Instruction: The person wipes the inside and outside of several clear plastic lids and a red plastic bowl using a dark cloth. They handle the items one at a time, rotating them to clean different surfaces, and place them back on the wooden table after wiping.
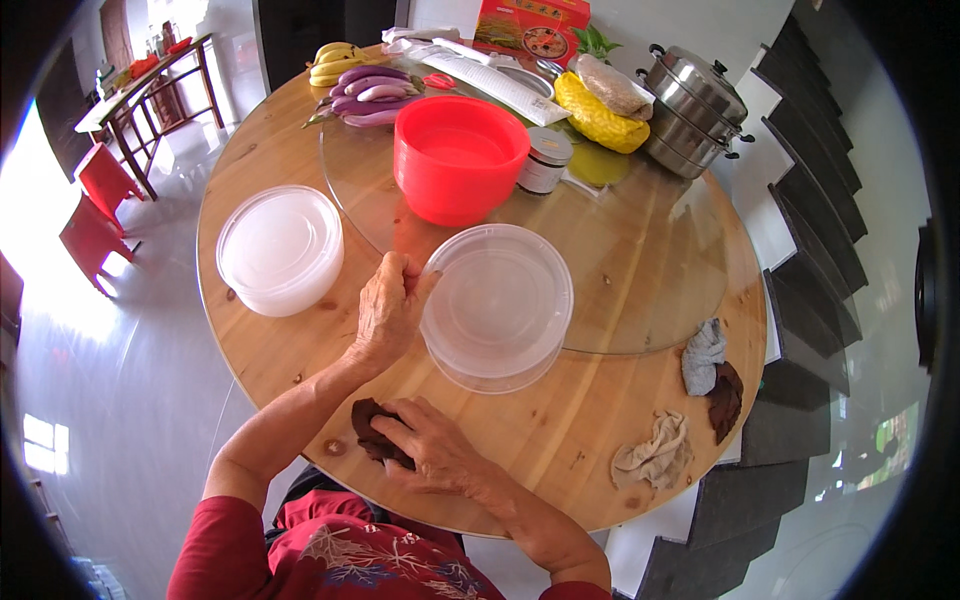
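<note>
A round clear plastic container [497,300] with a lid stands on the wooden table in front of me. My left hand [390,312] is closed, its thumb and fingertips pinching the container's rim on the left side. Near the table's front edge, my right hand [435,447] grips a bunched dark brown cloth [372,428] against the tabletop. Part of that cloth is hidden under the fingers. To the left of my left hand sits a stack of round white translucent lids or lidded tubs [280,250]; which of these I cannot tell.
Red plastic bowls [460,160], apparently nested, stand on the glass turntable [640,280] beside a lidded jar [545,160]. Eggplants [375,95], bananas [338,62] and a steel steamer pot [695,110] are farther back. Grey [704,355], brown [725,402] and beige [655,450] cloths lie at right.
</note>
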Demonstrator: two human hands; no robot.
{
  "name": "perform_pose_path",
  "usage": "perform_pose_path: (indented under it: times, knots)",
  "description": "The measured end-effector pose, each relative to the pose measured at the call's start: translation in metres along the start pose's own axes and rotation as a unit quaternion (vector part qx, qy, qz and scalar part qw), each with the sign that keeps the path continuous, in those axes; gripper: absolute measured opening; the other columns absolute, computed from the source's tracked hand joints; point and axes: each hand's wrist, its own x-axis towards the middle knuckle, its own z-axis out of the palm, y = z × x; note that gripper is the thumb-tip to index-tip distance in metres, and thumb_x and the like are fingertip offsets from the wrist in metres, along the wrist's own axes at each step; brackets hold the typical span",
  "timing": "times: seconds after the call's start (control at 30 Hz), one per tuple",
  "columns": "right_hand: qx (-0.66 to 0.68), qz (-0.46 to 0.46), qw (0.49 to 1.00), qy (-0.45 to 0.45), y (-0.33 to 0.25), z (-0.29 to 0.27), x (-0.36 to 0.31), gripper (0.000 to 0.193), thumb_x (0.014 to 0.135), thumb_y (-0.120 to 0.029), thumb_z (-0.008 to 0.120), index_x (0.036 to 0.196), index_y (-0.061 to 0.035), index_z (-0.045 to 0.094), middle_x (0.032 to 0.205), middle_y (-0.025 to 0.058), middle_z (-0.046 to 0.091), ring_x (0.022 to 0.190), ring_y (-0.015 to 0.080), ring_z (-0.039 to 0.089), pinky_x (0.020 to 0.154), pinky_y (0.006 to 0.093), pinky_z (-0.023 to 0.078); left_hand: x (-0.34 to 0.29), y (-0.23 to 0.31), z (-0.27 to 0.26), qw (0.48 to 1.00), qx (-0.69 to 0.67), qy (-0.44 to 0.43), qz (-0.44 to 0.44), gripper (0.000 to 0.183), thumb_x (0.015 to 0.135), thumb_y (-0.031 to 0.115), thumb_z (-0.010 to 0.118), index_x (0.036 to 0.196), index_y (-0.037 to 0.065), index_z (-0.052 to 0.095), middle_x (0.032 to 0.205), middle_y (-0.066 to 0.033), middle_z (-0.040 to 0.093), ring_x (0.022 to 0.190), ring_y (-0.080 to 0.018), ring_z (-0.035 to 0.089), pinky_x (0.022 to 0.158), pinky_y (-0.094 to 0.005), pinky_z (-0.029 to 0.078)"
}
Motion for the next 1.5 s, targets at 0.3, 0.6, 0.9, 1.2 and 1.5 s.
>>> perform_pose_path:
  times: [0.3,0.6,0.9,1.2,1.5]
  knots:
    - [0.009,0.003,1.0,-0.001,-0.001,0.0,0.001,0.051,0.066,-0.013,0.069,0.114,-0.0006,0.058,0.116,0.0198,0.052,0.104,0.0371,0.053,0.09,0.0427,0.047,-0.001,-0.008,0.0,0.999,-0.037,0.004,0.005,0.028,0.086,0.015,0.068,0.089,0.0,0.045,0.078,-0.0168,0.057,0.067,-0.0303,0.056,0.062,-0.0413,0.046]
    - [-0.005,-0.003,1.0,0.003,-0.001,0.003,-0.001,0.051,0.068,-0.014,0.069,0.116,-0.0007,0.057,0.117,0.0194,0.051,0.105,0.0365,0.051,0.092,0.0447,0.045,-0.006,-0.025,-0.003,0.991,-0.124,0.049,0.016,0.018,0.092,0.012,0.061,0.1,-0.001,0.052,0.078,-0.0107,0.059,0.068,-0.018,0.056,0.063,-0.0318,0.048]
    - [-0.019,-0.012,0.999,0.042,0.0,0.006,-0.002,0.049,0.069,-0.013,0.069,0.115,-0.0016,0.056,0.114,0.0194,0.052,0.103,0.0371,0.053,0.089,0.0457,0.046,-0.029,-0.005,-0.05,0.977,-0.21,0.015,-0.044,0.012,0.098,0.015,0.052,0.097,0.004,0.048,0.08,0.0025,0.047,0.074,-0.0053,0.043,0.064,-0.0217,0.041]
    - [-0.172,0.082,0.965,0.177,0.019,-0.017,0.003,0.047,0.072,-0.007,0.065,0.119,-0.0053,0.057,0.11,0.0184,0.057,0.098,0.039,0.055,0.086,0.0463,0.047,-0.052,0.007,-0.076,0.945,-0.311,0.028,-0.099,0.013,0.101,0.018,0.047,0.096,0.006,0.045,0.083,0.0012,0.05,0.072,-0.0049,0.046,0.061,-0.0209,0.043]
    - [-0.01,0.178,0.969,0.169,0.026,-0.055,-0.008,0.038,0.074,-0.007,0.062,0.112,-0.0049,0.061,0.098,0.0149,0.061,0.089,0.031,0.06,0.079,0.0389,0.05,-0.069,-0.018,-0.083,0.936,-0.317,0.025,-0.149,0.018,0.1,0.021,0.048,0.093,0.005,0.047,0.08,-0.0004,0.054,0.067,-0.0059,0.051,0.053,-0.022,0.046]
